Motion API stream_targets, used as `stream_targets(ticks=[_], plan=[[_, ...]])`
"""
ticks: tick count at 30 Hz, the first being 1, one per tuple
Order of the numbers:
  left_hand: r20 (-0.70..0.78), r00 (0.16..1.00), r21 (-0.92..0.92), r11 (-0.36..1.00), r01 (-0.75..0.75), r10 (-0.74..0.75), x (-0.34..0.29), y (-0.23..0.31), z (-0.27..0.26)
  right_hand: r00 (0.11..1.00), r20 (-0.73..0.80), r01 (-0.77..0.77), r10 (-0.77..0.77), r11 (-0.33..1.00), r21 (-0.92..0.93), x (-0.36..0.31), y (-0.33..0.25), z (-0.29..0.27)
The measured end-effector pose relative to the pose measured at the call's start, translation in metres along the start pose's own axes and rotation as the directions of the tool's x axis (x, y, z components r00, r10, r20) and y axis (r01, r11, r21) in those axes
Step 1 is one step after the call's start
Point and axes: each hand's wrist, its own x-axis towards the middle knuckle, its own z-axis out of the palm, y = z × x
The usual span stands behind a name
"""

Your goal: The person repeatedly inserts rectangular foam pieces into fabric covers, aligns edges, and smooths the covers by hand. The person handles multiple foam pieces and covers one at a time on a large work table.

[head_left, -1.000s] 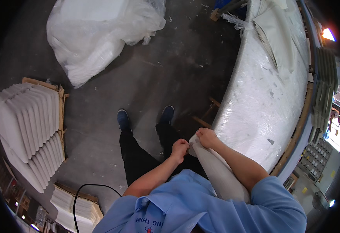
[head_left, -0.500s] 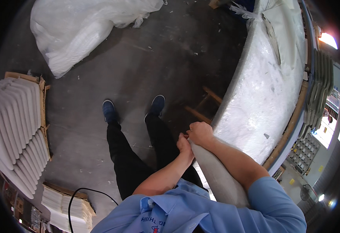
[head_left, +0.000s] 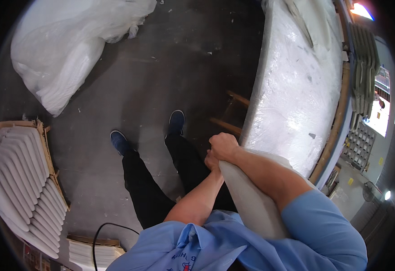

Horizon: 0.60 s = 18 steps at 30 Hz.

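A beige-grey, fabric-covered cushion lies under my right forearm, its wide end against my shirt and its narrow corner pointing away from me. At that corner my two hands are pressed together. My right hand is closed, with bent fingers, over the cushion's edge. Just below and left of it, my left hand is closed on the same corner, its fingers partly hidden by the right hand. Beneath the cushion and beyond it stretches a long table covered in shiny clear plastic film.
Pale stacked cushions stand at the left, with a lower white stack nearer me. A large plastic-wrapped bundle lies on the floor at far left. Wooden legs show under the table. A black cable curves at lower left.
The whole view has shifted. My right hand has come further over the left at the cushion's corner, and more loose fabric shows beyond my right forearm.
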Motion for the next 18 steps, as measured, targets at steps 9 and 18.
stream_targets(ticks=[9, 18], plan=[[-0.061, 0.998, 0.435, 0.900, 0.035, -0.009, -0.020, -0.001, -0.012, 0.999, 0.043, -0.021, 0.022, 1.000, -0.002, -0.005, -0.004, -0.001], [-0.155, 0.980, 0.515, 0.837, 0.186, -0.123, -0.004, 0.037, -0.001, 0.991, -0.114, -0.052, 0.066, 0.990, 0.129, 0.005, 0.006, 0.000]])
